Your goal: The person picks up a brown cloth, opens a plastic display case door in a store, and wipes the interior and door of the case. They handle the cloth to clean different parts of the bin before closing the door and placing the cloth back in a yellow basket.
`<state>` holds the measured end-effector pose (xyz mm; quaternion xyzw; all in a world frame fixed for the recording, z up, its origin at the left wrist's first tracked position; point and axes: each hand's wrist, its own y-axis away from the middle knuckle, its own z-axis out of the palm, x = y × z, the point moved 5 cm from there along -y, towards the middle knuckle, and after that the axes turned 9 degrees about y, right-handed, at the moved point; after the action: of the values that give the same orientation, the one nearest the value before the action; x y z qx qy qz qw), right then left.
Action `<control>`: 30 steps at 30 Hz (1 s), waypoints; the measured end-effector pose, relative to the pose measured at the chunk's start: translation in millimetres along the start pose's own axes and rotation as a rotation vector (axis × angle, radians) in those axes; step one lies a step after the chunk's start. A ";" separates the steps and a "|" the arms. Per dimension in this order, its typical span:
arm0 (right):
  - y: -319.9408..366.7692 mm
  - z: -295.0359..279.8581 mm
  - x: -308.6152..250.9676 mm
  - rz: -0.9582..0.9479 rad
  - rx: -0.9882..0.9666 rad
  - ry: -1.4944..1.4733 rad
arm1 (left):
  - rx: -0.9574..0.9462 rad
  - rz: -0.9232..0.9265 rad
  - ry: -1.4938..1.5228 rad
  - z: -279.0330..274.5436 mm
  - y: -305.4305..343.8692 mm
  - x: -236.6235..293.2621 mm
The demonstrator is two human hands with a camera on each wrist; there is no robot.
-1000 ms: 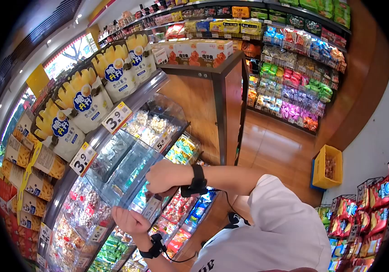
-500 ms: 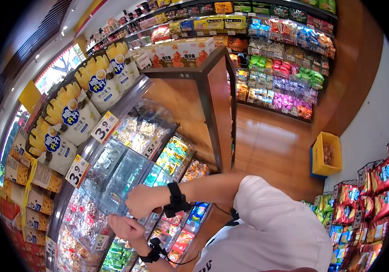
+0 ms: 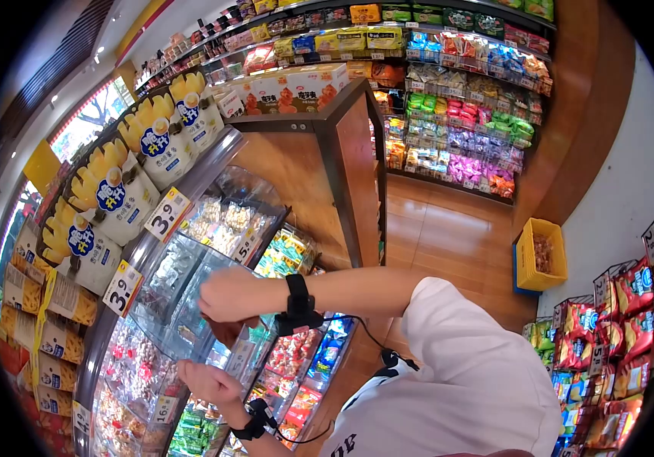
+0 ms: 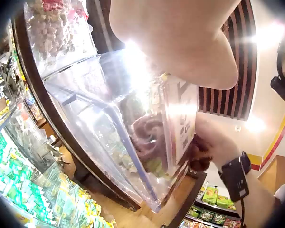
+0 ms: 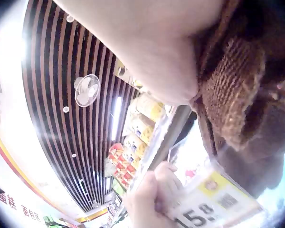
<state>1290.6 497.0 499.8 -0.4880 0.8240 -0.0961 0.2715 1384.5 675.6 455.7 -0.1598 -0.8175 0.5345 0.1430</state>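
My right hand grips a brown cloth over a clear plastic bin on the slanted candy display. In the right wrist view the cloth looks ribbed and bunched under the palm. Through the clear wall in the left wrist view, part of the cloth shows pressed inside the bin. My left hand holds the bin's near edge, its fingers curled beside a 15.8 price tag. Both wrists wear black straps.
Bins of wrapped sweets surround the clear bin. Above stand snack bags behind 3.9 price signs. A wooden end panel rises beyond the display. Across the floor are a yellow crate and hanging red snack bags.
The right hand swept toward the left hand, then back away over the bin, and the brown cloth came into view beneath it. The left hand stays at the bin's edge. The head view has shifted slightly.
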 end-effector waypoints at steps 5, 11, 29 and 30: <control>-14.5 -36.4 -11.3 -0.032 0.256 0.008 | 0.005 0.017 0.008 5.6 7.2 11.5; 29.6 5.1 0.5 -0.178 -0.558 0.060 | 0.007 0.035 -0.064 9.0 15.2 17.4; 129.6 44.2 15.0 -0.697 0.012 0.477 | 0.320 -0.482 -0.032 -22.9 6.3 29.3; 132.4 45.1 17.3 -0.695 0.008 0.473 | 0.358 -0.577 -0.025 -24.8 5.1 22.0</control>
<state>1208.9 553.9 400.0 -0.7003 0.6495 -0.2948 0.0281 1375.2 707.2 462.0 0.1121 -0.7240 0.6089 0.3042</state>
